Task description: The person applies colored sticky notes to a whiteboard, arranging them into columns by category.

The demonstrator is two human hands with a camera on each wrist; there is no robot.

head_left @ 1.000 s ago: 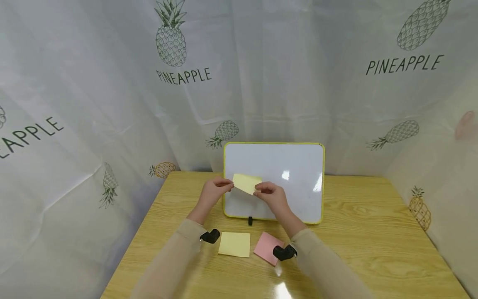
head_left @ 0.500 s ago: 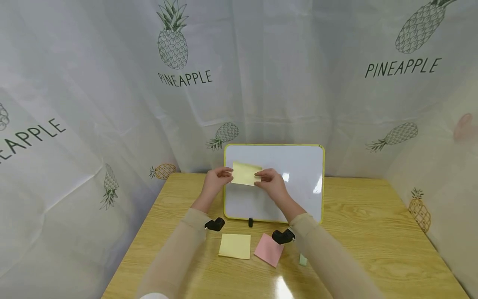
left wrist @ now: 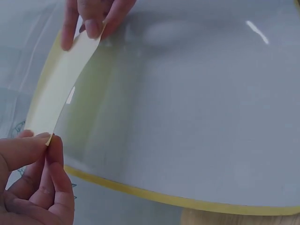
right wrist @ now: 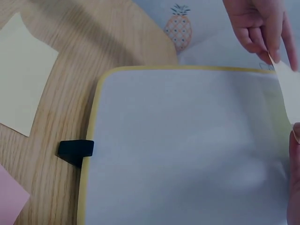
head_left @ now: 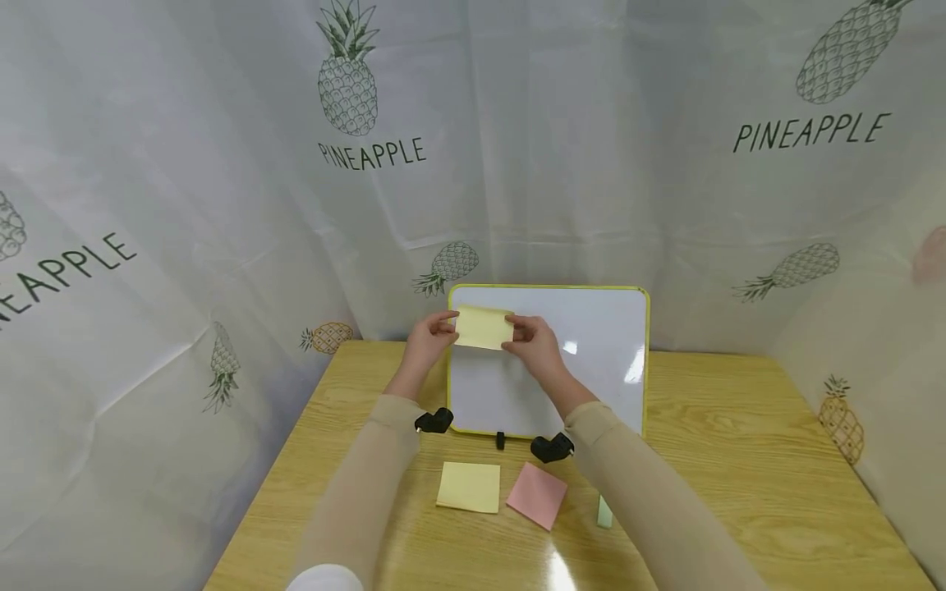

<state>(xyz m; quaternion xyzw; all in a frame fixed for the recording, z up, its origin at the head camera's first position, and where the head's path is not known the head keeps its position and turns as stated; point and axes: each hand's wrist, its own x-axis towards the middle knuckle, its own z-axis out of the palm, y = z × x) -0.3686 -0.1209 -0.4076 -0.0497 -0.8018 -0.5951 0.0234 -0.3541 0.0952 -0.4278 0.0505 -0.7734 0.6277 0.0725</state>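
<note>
A yellow sticky note (head_left: 484,327) is stretched between both hands before the upper left of a whiteboard (head_left: 569,369) with a yellow rim. The left hand (head_left: 425,341) pinches its left edge, and the right hand (head_left: 537,345) pinches its right edge. In the left wrist view the note (left wrist: 63,82) stands a little off the board (left wrist: 187,103), with its reflection beside it; the left hand (left wrist: 35,180) grips the near end. The right wrist view shows the left hand (right wrist: 262,26) on the note (right wrist: 289,89), the right hand (right wrist: 294,178) partly cut off.
On the wooden table (head_left: 709,427), before the board, lie a yellow pad (head_left: 469,487), a pink pad (head_left: 537,496) and a pale green strip (head_left: 604,512) beside the right sleeve. A black clip (head_left: 500,441) sits at the board's lower edge. A pineapple-print curtain (head_left: 562,164) hangs behind.
Both hands have moved up along the board with the note, which has gone from tilted to nearly level. The green strip has come into view beside the right sleeve.
</note>
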